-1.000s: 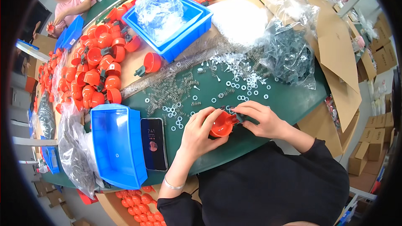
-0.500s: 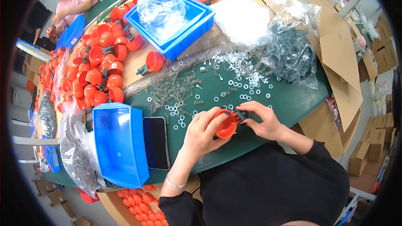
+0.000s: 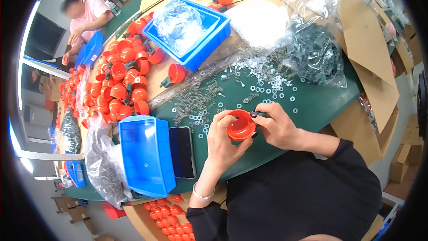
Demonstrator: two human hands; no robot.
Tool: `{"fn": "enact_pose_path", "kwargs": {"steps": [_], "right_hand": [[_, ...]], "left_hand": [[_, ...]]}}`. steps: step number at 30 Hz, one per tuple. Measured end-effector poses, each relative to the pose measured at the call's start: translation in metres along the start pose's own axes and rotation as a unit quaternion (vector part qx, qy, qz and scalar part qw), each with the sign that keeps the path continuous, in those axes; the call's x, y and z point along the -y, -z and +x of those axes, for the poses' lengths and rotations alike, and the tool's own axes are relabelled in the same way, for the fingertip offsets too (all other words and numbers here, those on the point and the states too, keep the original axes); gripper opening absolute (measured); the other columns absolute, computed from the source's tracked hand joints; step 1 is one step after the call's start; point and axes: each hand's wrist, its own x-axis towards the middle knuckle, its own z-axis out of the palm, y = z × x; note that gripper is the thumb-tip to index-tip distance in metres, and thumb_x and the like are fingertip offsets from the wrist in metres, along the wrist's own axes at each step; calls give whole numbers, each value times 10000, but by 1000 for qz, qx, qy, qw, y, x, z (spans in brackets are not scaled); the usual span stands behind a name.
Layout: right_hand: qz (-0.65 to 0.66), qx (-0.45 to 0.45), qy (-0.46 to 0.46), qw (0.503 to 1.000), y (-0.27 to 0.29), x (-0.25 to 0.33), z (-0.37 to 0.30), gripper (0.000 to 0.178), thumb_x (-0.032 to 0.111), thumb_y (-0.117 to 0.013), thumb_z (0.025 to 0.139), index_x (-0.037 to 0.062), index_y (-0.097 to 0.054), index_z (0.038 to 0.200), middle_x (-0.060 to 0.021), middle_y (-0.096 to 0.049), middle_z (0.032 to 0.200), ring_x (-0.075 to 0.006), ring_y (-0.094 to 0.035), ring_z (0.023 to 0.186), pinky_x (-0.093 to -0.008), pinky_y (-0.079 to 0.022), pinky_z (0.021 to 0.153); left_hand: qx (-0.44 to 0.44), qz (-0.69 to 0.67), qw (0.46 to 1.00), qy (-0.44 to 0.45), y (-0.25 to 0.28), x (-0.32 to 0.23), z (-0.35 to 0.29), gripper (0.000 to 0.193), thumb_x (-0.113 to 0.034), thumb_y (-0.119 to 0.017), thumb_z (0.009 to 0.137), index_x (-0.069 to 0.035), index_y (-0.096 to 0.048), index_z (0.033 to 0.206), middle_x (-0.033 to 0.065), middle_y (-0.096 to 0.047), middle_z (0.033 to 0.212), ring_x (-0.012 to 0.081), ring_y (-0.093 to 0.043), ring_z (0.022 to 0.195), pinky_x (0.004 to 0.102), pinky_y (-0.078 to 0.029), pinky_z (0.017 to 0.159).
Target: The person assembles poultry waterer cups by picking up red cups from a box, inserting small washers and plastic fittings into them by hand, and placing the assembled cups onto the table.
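Above the near edge of the green table, my left hand (image 3: pixel 219 142) is closed round a small red plastic cup (image 3: pixel 242 129). The cup's open mouth faces up towards me, and a left fingertip reaches over its rim. My right hand (image 3: pixel 280 128) pinches the dark green fitting (image 3: pixel 262 114) at the cup's right side; fingers cover most of it. Loose white washers (image 3: pixel 268 91), small metal springs (image 3: pixel 189 102) and white plastic pins (image 3: pixel 263 69) lie scattered just beyond my hands.
Left of my hands are a phone (image 3: pixel 182 151) and a blue bin (image 3: pixel 145 151) with one washer in it. Red cups (image 3: pixel 118 91) are heaped at the far left. Farther off stand stacked blue trays (image 3: pixel 191 58) and a bag of dark green parts (image 3: pixel 314 53). A person (image 3: pixel 91 13) sits beyond.
The view has swung, so the table appears shifted right. In my hands the cup has turned, its mouth now facing up more. My right fingers have closed in against the cup's side.
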Motion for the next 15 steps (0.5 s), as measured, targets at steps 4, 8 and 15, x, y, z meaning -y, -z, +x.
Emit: {"fn": "enact_pose_path", "kwargs": {"steps": [4,8,15], "right_hand": [[-11,18,59,998,-2,1,18,431,-43,-645,670,46,-557,1082,-162,-527,1069,-292,-534,815,-368,-446,674],[71,60,-2,996,0,7,35,528,53,-762,699,73,-539,1176,-171,-496,1148,-325,-565,913,-385,-507,745],[21,172,-20,985,-19,-17,-2,539,72,-722,750,45,-505,1243,-247,-407,1318,-397,-505,1109,-438,-438,932]], "left_hand": [[-10,-45,994,96,14,-7,-1,573,-126,-808,679,-33,-435,1103,159,-556,1046,321,-602,893,379,-488,752],[-85,0,989,123,45,-17,4,526,-67,-751,691,-18,-474,1135,148,-549,1070,284,-587,983,348,-468,870],[-361,-237,869,241,199,72,49,372,-304,-547,975,-58,-452,1237,93,-565,1121,196,-572,924,335,-490,840]]}}
